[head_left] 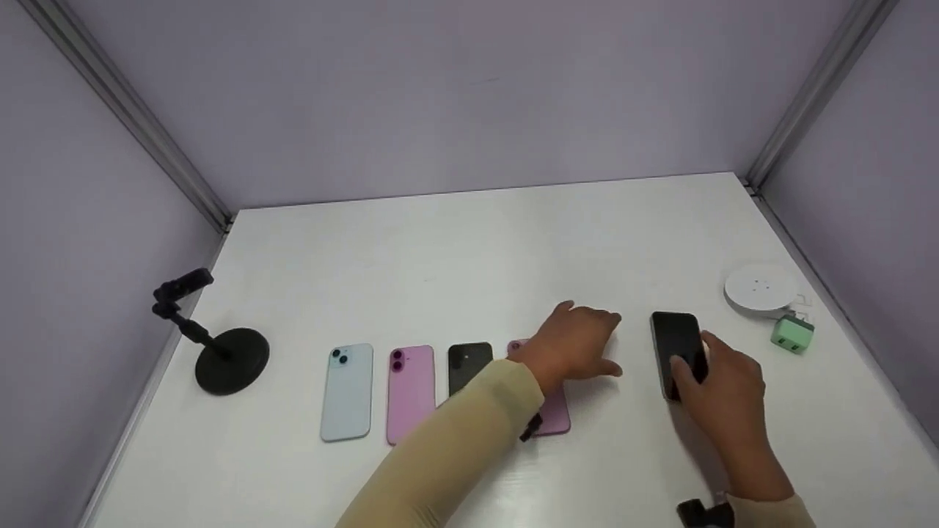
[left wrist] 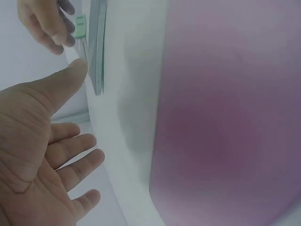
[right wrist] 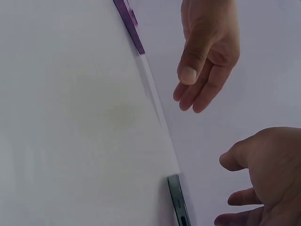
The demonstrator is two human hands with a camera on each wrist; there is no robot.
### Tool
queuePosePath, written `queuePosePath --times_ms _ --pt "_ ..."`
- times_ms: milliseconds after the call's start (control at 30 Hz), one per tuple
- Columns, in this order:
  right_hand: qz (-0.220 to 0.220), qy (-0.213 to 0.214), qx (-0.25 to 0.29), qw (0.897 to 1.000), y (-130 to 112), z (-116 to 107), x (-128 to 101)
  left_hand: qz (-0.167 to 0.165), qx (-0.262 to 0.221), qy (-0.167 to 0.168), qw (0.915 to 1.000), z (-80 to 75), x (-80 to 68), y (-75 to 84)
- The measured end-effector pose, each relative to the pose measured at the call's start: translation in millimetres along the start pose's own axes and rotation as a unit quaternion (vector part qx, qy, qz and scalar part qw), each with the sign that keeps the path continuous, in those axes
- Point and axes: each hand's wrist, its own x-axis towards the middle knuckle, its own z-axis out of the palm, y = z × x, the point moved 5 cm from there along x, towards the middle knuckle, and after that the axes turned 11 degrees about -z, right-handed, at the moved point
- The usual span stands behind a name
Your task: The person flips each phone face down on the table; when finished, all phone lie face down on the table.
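In the head view my left hand [head_left: 579, 343] reaches across above a pink phone [head_left: 554, 411], its fingers spread and holding nothing. The left wrist view shows that open palm [left wrist: 28, 141] beside the phone's large pink back [left wrist: 225, 117]. My right hand [head_left: 722, 381] is at the lower right of a black phone [head_left: 675, 341], which lies on the white table. In the head view its thumb overlaps the screen and its fingers are by the right edge. The right wrist view shows the right hand's fingers [right wrist: 240, 155] parted and apart from the dark phone's edge [right wrist: 178, 202].
Left of my left forearm lie a light blue phone [head_left: 347, 396], another pink phone [head_left: 411, 392] and a partly covered dark phone [head_left: 469, 359]. A black stand [head_left: 231, 359] is at far left. A white round puck [head_left: 759, 288] and green charger [head_left: 792, 334] are at right.
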Motion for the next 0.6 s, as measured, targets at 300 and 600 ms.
queuePosePath --times_ms 300,600 --pt "0.023 -0.054 -0.011 0.998 32.1 -3.3 12.5 -0.028 0.018 -0.019 0.9993 16.7 11.5 33.9" --pt "-0.008 -0.071 0.005 0.997 39.8 -0.3 17.1 -0.058 0.048 -0.003 0.9972 38.4 17.6 50.8"
